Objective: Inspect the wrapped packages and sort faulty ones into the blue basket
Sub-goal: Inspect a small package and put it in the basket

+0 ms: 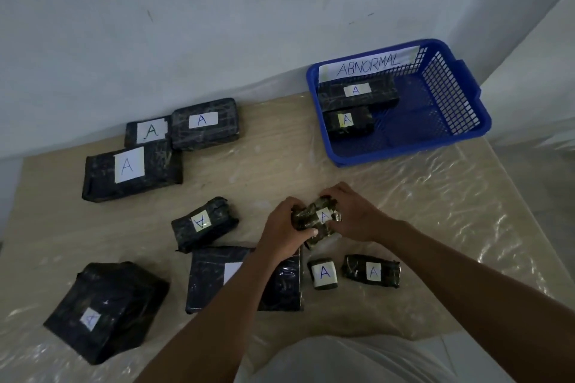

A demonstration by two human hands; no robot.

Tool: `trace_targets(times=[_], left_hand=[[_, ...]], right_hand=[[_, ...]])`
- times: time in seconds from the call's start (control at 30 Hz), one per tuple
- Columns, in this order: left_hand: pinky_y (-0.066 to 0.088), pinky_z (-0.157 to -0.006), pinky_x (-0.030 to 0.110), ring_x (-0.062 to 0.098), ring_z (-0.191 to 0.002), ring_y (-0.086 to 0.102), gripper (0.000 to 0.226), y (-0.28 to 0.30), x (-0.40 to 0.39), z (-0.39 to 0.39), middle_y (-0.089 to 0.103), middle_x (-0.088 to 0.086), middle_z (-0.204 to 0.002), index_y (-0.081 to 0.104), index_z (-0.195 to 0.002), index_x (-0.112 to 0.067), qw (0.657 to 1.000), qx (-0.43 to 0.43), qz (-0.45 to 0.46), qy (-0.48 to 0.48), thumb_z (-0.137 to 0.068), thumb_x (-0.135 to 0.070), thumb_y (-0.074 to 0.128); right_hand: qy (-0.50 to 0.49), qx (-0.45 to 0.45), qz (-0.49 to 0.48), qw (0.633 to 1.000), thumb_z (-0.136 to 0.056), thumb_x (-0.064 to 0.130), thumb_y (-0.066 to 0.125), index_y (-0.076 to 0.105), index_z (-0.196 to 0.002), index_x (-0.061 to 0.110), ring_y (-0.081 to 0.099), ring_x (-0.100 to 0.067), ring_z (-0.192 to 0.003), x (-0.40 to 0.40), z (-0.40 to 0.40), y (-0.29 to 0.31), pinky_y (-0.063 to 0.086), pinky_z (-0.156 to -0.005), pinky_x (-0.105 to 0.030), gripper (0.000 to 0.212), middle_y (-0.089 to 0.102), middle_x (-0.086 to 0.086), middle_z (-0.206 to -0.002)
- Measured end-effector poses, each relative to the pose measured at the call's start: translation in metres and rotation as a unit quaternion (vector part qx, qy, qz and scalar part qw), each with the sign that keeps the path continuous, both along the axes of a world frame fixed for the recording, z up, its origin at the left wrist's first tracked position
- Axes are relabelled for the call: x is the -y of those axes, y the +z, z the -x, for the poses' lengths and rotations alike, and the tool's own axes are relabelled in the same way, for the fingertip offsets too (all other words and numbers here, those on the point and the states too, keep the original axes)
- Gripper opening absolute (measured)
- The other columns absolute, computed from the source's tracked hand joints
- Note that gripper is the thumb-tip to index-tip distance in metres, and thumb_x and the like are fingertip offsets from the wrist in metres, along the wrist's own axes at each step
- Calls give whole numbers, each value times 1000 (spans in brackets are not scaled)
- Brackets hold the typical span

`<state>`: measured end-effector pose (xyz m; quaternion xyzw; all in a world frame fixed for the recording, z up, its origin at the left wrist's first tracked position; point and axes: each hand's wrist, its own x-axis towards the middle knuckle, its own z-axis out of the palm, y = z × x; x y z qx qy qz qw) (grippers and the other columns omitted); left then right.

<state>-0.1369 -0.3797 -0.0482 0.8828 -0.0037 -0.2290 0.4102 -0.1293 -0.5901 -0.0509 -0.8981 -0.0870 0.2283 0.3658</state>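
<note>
Both hands grip one small package above the tabletop.
The film-covered beige tabletop [280,165] carries the blue plastic mesh basket [451,96], holding two packages. Left hand [283,227] and right hand [354,214] curl around a small black film-wrapped package labelled "A" [317,219].

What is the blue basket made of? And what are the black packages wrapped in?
The blue basket looks like hard, glossy plastic: its walls are a moulded grid of holes. The held package seems wrapped in shiny black plastic film with clear tape, since it crinkles and glints.
</note>
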Motion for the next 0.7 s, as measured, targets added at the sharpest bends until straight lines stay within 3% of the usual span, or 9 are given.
trace_targets(times=[0.1, 0.2, 0.4, 0.53, 0.63, 0.7], left_hand=[[54, -74, 16, 4, -84, 68, 39, 10, -3, -3, 71, -3, -97, 66, -99, -18, 998, 7, 56, 29, -72, -3, 89], [58, -82, 23, 5, -88, 71, 40, 30, -11, -12, 75, -4, -98, 71, -103, -21, 991, 33, 120, 54, -74, 2, 87], [63, -82, 33, 17, -98, 74, 27, 111, -36, -27, 73, 6, -107, 69, -120, -23, 963, 84, 232, 105, -94, -16, 73], [63, -71, 30, 13, -88, 75, 17, 171, -57, -34, 75, 4, -99, 68, -114, -22, 959, 116, 239, 99, -97, -23, 69], [64, -81, 39, 20, -94, 74, 19, 205, -75, -38, 75, 6, -99, 70, -109, -24, 960, 152, 214, 99, -93, -32, 74], [64, -82, 37, 16, -92, 74, 15, 224, -85, -38, 76, 0, -94, 70, -106, -21, 955, 170, 224, 99, -93, -27, 74]], right_hand=[[-69, -40, -69, 994, -81, 8, 82, 53, -125, 24, 68, -19, -99, 0, 6, 9, 60, -91, -42, 55, 65, -2, -114], [-140, -48, -151, 977, -80, 3, 85, 56, -116, 26, 72, -24, -95, -4, 8, 33, 64, -82, -41, 51, 68, -9, -107], [-162, 14, -248, 955, -84, 3, 83, 56, -118, 15, 73, -6, -82, -33, -6, 115, 60, -68, -23, 45, 68, -7, -102], [-157, 43, -287, 944, -86, 2, 80, 56, -121, 10, 72, -4, -75, -57, -13, 171, 59, -63, -22, 43, 67, -8, -98], [-149, 62, -321, 933, -94, 13, 75, 60, -121, 17, 73, -13, -83, -74, -17, 205, 61, -68, -29, 32, 70, -10, -101], [-143, 82, -325, 931, -99, 23, 68, 63, -123, 18, 71, -13, -85, -87, -18, 222, 60, -70, -27, 25, 70, -1, -96]])
